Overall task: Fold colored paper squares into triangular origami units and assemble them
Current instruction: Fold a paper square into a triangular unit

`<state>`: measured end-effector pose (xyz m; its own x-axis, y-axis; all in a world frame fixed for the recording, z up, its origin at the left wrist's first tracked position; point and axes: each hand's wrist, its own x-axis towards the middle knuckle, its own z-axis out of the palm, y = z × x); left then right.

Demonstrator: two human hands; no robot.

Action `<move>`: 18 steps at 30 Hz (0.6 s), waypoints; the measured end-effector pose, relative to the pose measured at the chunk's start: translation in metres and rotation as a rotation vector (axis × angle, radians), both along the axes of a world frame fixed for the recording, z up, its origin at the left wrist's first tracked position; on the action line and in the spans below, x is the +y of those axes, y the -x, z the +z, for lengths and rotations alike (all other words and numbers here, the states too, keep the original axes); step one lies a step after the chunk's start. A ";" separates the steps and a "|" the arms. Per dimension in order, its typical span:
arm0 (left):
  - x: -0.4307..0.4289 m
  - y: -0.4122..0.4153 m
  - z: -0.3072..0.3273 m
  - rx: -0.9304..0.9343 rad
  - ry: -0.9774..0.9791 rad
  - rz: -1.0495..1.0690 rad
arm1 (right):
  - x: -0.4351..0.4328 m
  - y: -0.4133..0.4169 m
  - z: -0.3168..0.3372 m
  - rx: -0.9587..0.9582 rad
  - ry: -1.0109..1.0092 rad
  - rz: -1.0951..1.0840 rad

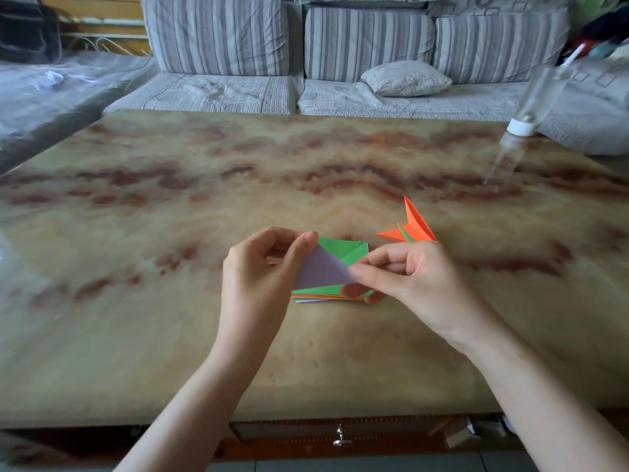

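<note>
Head: stack (320, 295) partly behind folded sheet (323, 267)

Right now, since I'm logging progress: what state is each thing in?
Green sheet: partly folded, pale underside showing.
Left hand: pinching its upper corner.
Right hand: pinching the turned-over flap.
Paper stack: flat, unfolded, under the sheet.
Orange units: folded, lying on the table.
Bottle: capped.

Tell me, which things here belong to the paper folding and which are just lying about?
For the job: green sheet pinched by the left hand and right hand; stack of coloured paper under it; orange and green units behind the right hand.
Lying about: clear bottle, far right on the table; small cushion on the sofa.
</note>
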<state>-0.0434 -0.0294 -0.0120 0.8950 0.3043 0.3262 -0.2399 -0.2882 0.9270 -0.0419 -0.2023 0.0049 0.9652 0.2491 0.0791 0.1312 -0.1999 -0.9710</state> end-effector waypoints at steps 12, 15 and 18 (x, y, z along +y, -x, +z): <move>0.013 -0.010 -0.001 0.000 0.094 -0.041 | -0.024 0.002 0.011 -0.038 -0.005 -0.091; -0.005 -0.001 -0.003 0.047 0.047 -0.132 | -0.016 0.004 0.013 -0.025 -0.066 -0.094; -0.014 -0.001 -0.002 0.058 0.057 -0.188 | -0.008 0.005 0.007 -0.039 -0.008 -0.085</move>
<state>-0.0421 -0.0435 -0.0138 0.9547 0.1463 0.2592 -0.2299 -0.1904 0.9544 -0.0466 -0.2100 0.0121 0.9790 0.1656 0.1190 0.1520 -0.2040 -0.9671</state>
